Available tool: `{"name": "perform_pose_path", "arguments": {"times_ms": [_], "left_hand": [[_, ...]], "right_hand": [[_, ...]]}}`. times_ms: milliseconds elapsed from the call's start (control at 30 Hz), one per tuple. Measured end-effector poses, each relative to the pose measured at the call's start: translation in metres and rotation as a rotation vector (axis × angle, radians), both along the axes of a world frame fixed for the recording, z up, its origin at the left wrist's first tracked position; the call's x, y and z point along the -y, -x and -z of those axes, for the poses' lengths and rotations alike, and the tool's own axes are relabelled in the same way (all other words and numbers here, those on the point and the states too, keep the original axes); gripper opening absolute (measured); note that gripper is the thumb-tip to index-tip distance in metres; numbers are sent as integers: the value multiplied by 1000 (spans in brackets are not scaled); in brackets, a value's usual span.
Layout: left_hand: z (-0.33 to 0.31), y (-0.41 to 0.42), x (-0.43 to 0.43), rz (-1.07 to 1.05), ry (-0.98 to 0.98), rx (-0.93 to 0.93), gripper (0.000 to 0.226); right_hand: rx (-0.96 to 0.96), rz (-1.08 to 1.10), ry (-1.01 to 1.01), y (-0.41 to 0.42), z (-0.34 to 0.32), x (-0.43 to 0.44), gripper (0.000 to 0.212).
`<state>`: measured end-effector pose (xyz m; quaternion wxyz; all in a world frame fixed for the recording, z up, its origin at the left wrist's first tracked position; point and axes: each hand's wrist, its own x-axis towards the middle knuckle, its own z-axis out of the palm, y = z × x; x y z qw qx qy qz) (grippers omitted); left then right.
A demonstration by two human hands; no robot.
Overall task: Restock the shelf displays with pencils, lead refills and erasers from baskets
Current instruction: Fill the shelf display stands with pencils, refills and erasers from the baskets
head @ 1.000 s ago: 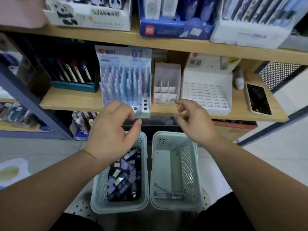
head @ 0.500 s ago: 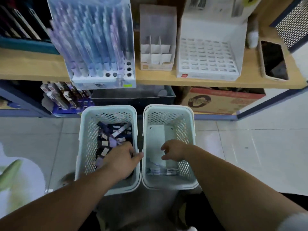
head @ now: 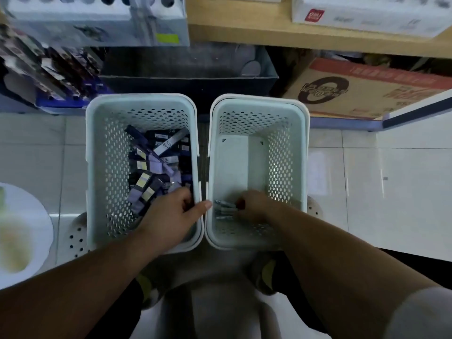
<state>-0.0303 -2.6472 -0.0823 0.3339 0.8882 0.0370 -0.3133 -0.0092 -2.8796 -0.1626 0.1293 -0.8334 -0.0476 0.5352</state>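
Observation:
Two pale perforated baskets stand side by side on the floor below the shelf. The left basket [head: 139, 100] holds several dark and lilac lead refill boxes [head: 156, 165]. My left hand [head: 168, 216] reaches into its near right corner, fingers curled down among the boxes and thumb lying over the rim; the fingertips are hidden. The right basket [head: 259, 100] holds only a few grey pencils [head: 223, 207] on its floor at the near end. My right hand [head: 256, 204] is down on them, fingers curled round their right ends.
The wooden shelf edge [head: 293, 37] runs above, bearing the pencil display [head: 97, 18] and a white display box [head: 367, 18]. Under it sit a dark tray [head: 186, 69], a cardboard box [head: 367, 91] and racked packs [head: 49, 69]. A white round object [head: 22, 228] lies at the left.
Both hands dropped from shelf height into the baskets and the view tipped downward. The right hand went deeper to the pencils on the basket floor; the left stayed at the refill basket's right wall.

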Motion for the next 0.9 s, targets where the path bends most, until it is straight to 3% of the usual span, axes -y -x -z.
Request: {"name": "perform_pose_path", "arguments": {"times_ms": [333, 567, 900], "left_hand": [[-6, 6, 11, -150, 2, -85, 46], [-9, 3, 10, -121, -10, -132, 47], [-11, 1, 12, -107, -46, -183, 48]], "right_hand": [[-119, -116, -34, 5, 1, -2, 47], [-126, -170, -1, -1, 2, 0, 33], [-106, -132, -11, 5, -6, 7, 39]]}}
